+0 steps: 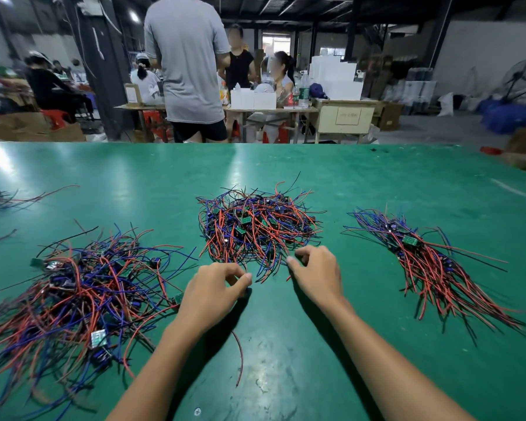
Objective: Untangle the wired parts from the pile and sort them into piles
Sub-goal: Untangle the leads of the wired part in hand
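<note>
A tangled pile of red, blue and black wired parts (255,229) with small green boards lies mid-table. My left hand (216,287) sits just in front of its near edge, fingers curled, thumb and forefinger pinching a thin wire end. My right hand (313,268) touches the pile's near right edge, its curled thumb and forefinger closing on wire ends there. A larger loose pile (73,293) spreads at the left. At the right, a combed pile (431,268) has its wires all running the same way.
The green table (286,344) carries one loose red wire (240,360) beside my left forearm and a few wired parts (0,199) at the far left edge. Beyond the far edge a person in a grey shirt (189,62) stands among other workers, tables and boxes.
</note>
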Demonstrator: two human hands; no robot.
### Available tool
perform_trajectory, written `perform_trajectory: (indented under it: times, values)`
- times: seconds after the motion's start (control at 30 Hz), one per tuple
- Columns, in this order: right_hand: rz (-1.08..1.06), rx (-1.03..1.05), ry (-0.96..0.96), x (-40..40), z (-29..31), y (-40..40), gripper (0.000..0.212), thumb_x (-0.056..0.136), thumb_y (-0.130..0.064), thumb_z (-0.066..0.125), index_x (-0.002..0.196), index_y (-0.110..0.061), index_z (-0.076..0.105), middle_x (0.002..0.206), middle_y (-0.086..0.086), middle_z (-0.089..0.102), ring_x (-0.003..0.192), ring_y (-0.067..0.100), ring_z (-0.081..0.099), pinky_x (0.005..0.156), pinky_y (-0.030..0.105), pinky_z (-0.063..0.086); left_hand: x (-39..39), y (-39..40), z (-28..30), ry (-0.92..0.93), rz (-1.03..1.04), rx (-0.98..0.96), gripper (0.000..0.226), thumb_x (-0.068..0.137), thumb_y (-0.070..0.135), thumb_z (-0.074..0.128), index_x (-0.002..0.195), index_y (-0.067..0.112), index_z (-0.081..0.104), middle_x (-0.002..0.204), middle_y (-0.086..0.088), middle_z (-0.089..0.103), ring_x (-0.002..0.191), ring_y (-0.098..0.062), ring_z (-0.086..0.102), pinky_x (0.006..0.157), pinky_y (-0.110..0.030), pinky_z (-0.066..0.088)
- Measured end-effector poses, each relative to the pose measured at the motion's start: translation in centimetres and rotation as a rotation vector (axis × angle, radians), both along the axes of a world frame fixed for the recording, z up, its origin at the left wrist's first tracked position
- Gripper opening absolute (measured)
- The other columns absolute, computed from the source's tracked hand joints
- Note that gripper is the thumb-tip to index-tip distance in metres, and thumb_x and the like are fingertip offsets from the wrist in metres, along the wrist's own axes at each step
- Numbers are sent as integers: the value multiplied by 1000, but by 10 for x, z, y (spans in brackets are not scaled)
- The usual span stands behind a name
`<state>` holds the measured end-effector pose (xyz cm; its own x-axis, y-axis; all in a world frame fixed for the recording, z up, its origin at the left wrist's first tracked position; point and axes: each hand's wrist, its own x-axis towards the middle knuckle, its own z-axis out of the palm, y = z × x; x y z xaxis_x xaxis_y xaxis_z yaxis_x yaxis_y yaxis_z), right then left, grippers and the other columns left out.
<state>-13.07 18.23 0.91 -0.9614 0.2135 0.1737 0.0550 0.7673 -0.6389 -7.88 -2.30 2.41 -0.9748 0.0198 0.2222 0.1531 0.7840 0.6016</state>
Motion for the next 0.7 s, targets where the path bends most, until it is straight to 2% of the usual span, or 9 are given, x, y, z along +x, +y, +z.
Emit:
perform_trajectory:
  times: [0.1,0.2,0.3,0.4,0.5,0.57,0.63,0.7]
  values:
    - [-23,63,107,6,-7,-8,19,93,-43,64,95,-27,74,99,0,66,95,26,64,75,30,40,0,1,0,18,16,-14,26,94,49,60,80,30,72,68,16,70,70,-8,65,76,-30,55]
    - [-20,101,122,9,-9,-5,19,93,-43,62,93,-27,74,93,-4,69,91,24,66,74,30,42,0,2,-2,19,14,-24,27,94,50,60,81,29,72,71,14,71,73,-10,66,76,-31,55]
    - [-7,-36,135,12,-7,0,22,95,-41,59,94,-25,73,91,-6,71,89,22,66,75,31,46,1,4,-3,39,23,-35,27,94,50,60,82,30,72,72,13,71,71,-7,65,73,-29,53]
    - [-37,-194,258,20,-4,3,13,95,-39,61,90,-31,68,85,-12,66,79,16,62,70,29,41,-1,7,-3,52,20,22,26,95,47,60,80,30,72,72,15,70,60,0,56,66,-26,47]
    - [-42,-150,430,31,0,2,9,96,-38,63,92,-31,65,84,-13,62,70,11,55,67,29,39,-1,16,-1,56,-20,256,22,98,35,61,84,26,77,70,9,72,55,1,57,60,-25,47]
    - [-10,-132,574,38,5,-5,11,97,-38,62,94,-28,65,86,-14,60,66,7,51,65,29,41,1,24,2,19,-22,477,22,101,26,58,92,19,78,74,1,73,49,1,55,51,-17,43]
    - [84,-122,713,45,10,-13,11,96,-37,61,93,-26,65,86,-16,57,61,6,47,62,26,40,0,31,7,-113,12,739,31,105,27,48,103,9,74,78,-8,72,46,-5,56,44,-18,42]
    - [224,-66,833,51,13,-22,9,95,-31,64,91,-23,66,84,-14,56,60,2,44,60,23,42,-1,35,15,-323,32,1046,45,107,37,40,109,1,68,73,-7,71,44,-12,58,42,-22,44]
